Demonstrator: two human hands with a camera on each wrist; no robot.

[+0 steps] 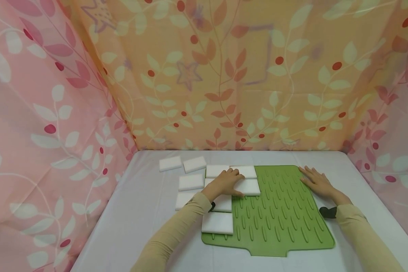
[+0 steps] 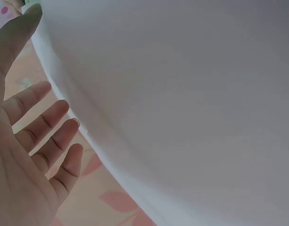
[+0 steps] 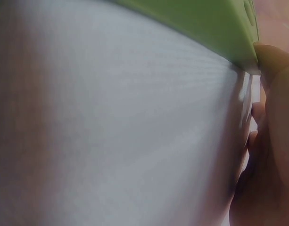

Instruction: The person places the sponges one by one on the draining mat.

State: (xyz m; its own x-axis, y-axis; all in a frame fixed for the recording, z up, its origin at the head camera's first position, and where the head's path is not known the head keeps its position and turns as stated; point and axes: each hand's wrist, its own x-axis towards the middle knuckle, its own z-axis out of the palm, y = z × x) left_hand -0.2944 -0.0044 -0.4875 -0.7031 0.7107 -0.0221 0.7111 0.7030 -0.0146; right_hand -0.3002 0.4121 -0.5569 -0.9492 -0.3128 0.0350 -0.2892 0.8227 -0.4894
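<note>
Now the left hand [image 1: 225,182] lies flat, fingers straight, on a white block [image 1: 248,186] at the mat's [image 1: 282,219] left edge. Right hand [image 1: 317,182] rests open on the mat's far right edge, well apart from the blocks.

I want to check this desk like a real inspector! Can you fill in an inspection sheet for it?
Surface: table under a pale cloth.
Job's things: green ribbed mat; white sponges, some on the mat's left part, others beside it on the cloth.
Clutter: nothing seen.
Grips: left hand lies flat, fingers straight, on the sponges at the mat's far left corner; right hand rests flat on the mat's far right edge.
Cables: nothing seen; dark straps on both wrists.
Surroundings: leaf-print curtains, orange behind, pink at both sides.
</note>
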